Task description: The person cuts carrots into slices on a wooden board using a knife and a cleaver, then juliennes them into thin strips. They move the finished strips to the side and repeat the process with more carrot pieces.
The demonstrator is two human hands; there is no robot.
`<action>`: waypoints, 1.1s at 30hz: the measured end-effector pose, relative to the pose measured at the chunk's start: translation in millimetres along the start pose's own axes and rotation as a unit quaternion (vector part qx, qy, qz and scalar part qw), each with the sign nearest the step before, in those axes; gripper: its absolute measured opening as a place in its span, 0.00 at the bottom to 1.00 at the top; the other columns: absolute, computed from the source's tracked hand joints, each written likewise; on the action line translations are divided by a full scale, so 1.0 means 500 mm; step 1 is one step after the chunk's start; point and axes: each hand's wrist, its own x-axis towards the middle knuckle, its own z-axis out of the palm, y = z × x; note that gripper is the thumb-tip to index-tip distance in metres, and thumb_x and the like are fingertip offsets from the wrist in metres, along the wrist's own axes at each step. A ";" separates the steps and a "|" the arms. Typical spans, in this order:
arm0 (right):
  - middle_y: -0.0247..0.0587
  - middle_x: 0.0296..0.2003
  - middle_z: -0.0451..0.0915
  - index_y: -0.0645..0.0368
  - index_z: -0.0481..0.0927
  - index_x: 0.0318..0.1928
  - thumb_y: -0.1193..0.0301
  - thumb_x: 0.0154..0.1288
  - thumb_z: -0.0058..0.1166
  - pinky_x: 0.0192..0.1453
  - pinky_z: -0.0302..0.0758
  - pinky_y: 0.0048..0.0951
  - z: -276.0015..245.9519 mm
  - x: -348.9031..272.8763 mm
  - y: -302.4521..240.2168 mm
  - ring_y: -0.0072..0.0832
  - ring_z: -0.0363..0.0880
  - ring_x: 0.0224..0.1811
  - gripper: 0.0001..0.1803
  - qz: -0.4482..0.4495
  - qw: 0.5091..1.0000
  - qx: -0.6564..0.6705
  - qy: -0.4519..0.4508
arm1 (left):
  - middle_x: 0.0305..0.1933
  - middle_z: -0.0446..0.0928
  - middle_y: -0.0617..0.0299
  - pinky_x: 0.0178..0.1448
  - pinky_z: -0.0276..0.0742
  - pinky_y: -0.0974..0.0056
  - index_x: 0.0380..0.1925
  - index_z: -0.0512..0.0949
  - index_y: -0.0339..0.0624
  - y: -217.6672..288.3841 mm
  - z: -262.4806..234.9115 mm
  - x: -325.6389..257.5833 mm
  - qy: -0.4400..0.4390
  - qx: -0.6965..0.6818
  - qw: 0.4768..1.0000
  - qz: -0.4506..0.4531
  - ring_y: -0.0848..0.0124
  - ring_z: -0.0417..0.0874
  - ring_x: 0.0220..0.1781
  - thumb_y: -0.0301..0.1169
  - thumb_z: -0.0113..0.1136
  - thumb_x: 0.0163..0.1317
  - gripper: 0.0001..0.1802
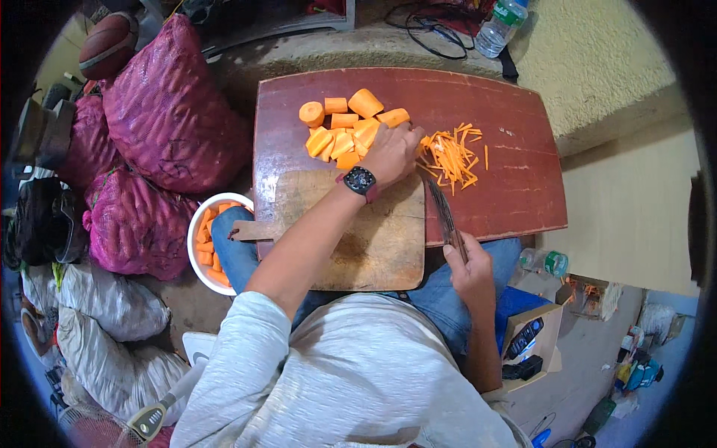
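Observation:
My left hand (396, 153), with a dark watch (359, 181) on its wrist, reaches across the wooden cutting board (373, 239) to its far edge. Its fingers are curled together, and whatever is under them is hidden. Right beside those fingers lies a heap of thin carrot sticks (448, 158) on the red tabletop (515, 187). Carrot chunks (364, 103) and flat carrot slices (364, 134) are grouped beyond the board, left of the hand. My right hand (472, 269) grips a knife (442, 209) by its handle, blade pointing away from me at the board's right edge.
A white bucket (196, 246) of carrot pieces stands left of the board's handle. Pink mesh sacks (175, 112) and white sacks (112, 306) crowd the left. An open box (534, 336) sits by my right forearm. A plastic bottle (499, 31) is on the far ledge.

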 end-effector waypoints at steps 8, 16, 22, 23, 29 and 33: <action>0.61 0.41 0.89 0.69 0.83 0.61 0.70 0.79 0.61 0.49 0.84 0.45 0.009 -0.015 -0.078 0.54 0.92 0.44 0.18 0.025 0.999 -0.037 -0.028 | 0.47 0.85 0.41 0.54 0.84 0.47 0.56 0.86 0.31 0.020 -0.120 -0.164 0.066 -0.145 0.979 -0.129 0.46 0.89 0.47 0.25 0.72 0.67 0.18; 0.67 0.42 0.87 0.66 0.81 0.63 0.68 0.79 0.61 0.51 0.84 0.50 0.072 -0.006 -0.124 0.63 0.90 0.49 0.19 -0.012 0.982 -0.039 -0.183 | 0.54 0.83 0.44 0.56 0.84 0.55 0.64 0.82 0.29 0.090 -0.114 -0.377 0.078 -0.258 0.927 -0.259 0.51 0.88 0.50 0.20 0.75 0.64 0.27; 0.51 0.29 0.77 0.69 0.81 0.61 0.73 0.79 0.61 0.39 0.78 0.38 0.117 -0.003 -0.130 0.33 0.77 0.30 0.16 -0.056 0.978 0.003 -0.200 | 0.54 0.82 0.43 0.58 0.84 0.55 0.62 0.82 0.28 0.141 -0.189 -0.400 -0.015 -0.223 0.943 -0.245 0.48 0.88 0.52 0.23 0.79 0.61 0.29; 0.51 0.29 0.77 0.69 0.81 0.61 0.73 0.79 0.61 0.39 0.78 0.38 0.116 0.000 -0.134 0.33 0.77 0.30 0.16 -0.055 0.978 0.003 -0.200 | 0.54 0.82 0.43 0.58 0.84 0.54 0.62 0.82 0.27 0.144 -0.199 -0.404 -0.041 -0.222 0.945 -0.239 0.47 0.88 0.53 0.23 0.80 0.60 0.30; 0.46 0.29 0.75 0.71 0.81 0.61 0.73 0.80 0.61 0.38 0.76 0.32 0.113 -0.010 -0.115 0.20 0.72 0.33 0.17 -0.019 0.980 0.039 -0.195 | 0.56 0.80 0.43 0.59 0.86 0.49 0.66 0.79 0.28 0.132 -0.209 -0.442 -0.068 -0.164 0.965 -0.194 0.43 0.88 0.54 0.26 0.80 0.60 0.34; 0.59 0.36 0.83 0.69 0.81 0.61 0.69 0.79 0.62 0.45 0.81 0.45 0.091 -0.011 -0.115 0.46 0.83 0.39 0.18 -0.029 0.979 -0.009 -0.204 | 0.57 0.79 0.42 0.56 0.87 0.48 0.65 0.80 0.29 0.137 -0.186 -0.430 -0.086 -0.116 0.967 -0.210 0.42 0.87 0.54 0.27 0.78 0.61 0.32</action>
